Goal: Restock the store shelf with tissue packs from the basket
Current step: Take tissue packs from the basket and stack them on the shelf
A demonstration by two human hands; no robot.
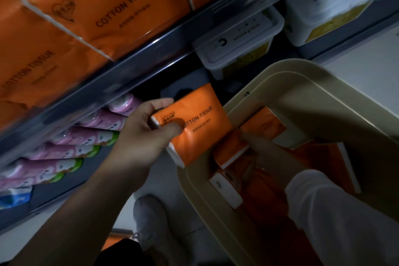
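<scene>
My left hand (pixel 149 131) grips an orange "COTTON TISSUE" pack (pixel 198 123) by its left end, thumb on top, just above the left rim of the beige basket (pixel 302 84). It hangs in front of the lower shelf's dark gap. My right hand (pixel 265 149) reaches down into the basket, fingers on another orange tissue pack (pixel 231 149); its grip is dim and partly hidden. Several more orange packs (pixel 263 127) lie in the basket. Large orange packs (pixel 103 13) fill the upper shelf.
Pink wrapped packs (pixel 71 153) line the lower shelf at left. White lidded boxes (pixel 239 43) stand on the shelf at right. A dark shelf edge (pixel 108 77) runs diagonally. My white shoe (pixel 151 216) is on the floor beside the basket.
</scene>
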